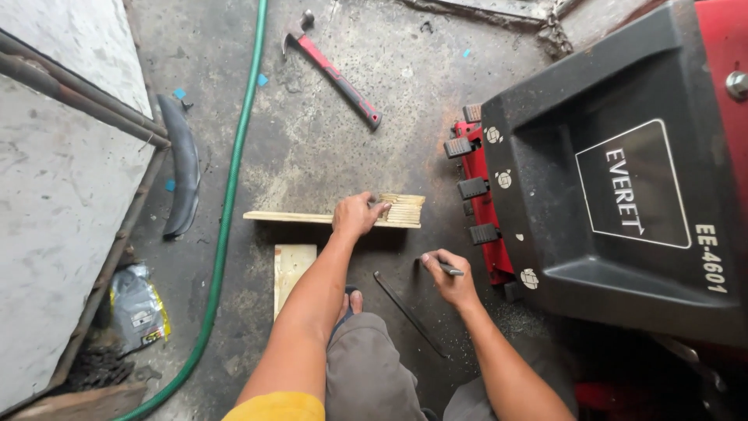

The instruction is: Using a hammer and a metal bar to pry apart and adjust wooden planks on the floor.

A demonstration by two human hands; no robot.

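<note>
My left hand (pixel 357 216) rests on a long pale wooden plank (pixel 296 217) lying across the concrete floor, its fingers closed over the plank's edge near its striped right end (pixel 405 209). My right hand (pixel 448 279) is lower right of it, pinching a small dark pen-like tool (pixel 449 269) just above the floor. A second short wooden board (pixel 291 270) lies beside my left forearm. A thin dark metal bar (pixel 409 313) lies on the floor between my arms. My foot in a sandal (pixel 351 302) shows below the plank.
A red and black machine (pixel 615 171) with foot pedals (pixel 471 187) stands right. A red-handled hammer (pixel 335 74) lies at the top. A green hose (pixel 226 218) runs down the left, beside a black rubber strip (pixel 183 168), metal bars (pixel 78 97) and a plastic bag (pixel 139 308).
</note>
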